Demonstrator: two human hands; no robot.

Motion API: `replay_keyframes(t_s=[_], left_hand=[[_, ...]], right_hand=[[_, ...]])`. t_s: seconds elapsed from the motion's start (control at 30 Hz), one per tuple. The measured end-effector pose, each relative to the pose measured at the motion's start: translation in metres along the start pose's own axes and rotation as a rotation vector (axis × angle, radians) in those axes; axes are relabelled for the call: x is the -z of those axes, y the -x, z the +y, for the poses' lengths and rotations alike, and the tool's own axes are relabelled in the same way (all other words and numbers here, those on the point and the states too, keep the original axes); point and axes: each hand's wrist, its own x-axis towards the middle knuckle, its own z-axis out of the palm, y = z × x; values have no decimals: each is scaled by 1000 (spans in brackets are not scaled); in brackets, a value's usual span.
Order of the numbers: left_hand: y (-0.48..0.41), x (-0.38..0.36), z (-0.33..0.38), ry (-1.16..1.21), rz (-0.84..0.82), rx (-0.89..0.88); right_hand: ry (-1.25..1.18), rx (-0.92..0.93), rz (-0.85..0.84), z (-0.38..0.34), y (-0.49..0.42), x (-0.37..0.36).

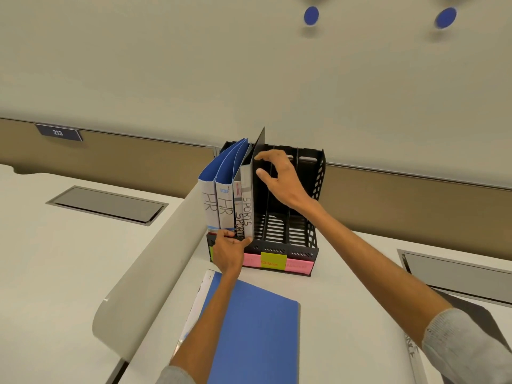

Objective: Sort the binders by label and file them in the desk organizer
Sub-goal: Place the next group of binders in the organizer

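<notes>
Left hand point(230, 252) hides part of the organizer point(318, 173) front — pink labels point(299, 266) unreadable.

Wall point(194, 65): pale cream panel, behind and above the right hand point(279, 176).
Sign point(58, 133): dark plate reading 213, far left of the left hand point(230, 250).
Discs point(311, 15): two blue, high above the right hand.
Desk point(346, 300): white top, under both hands.
Hatch point(108, 205): grey flap, left of the left hand.
</notes>
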Motion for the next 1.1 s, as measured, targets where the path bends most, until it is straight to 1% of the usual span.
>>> replay_keyframes(t_s=[0.1,0.4,0.87,1.1], left_hand=[[0,1,-2,15,-12,-40],[5,2,-19,4,-51,-119],[30,11,-9,-29,-108,-203],[48,26,4,-72,-132,-247]], right_hand=[[-17,-14,-89,2,5,-7],[26,6,-157,-7,5,-12],[105,-79,-182,-12,24,7],[127,-90,-153,-26,44,26]])
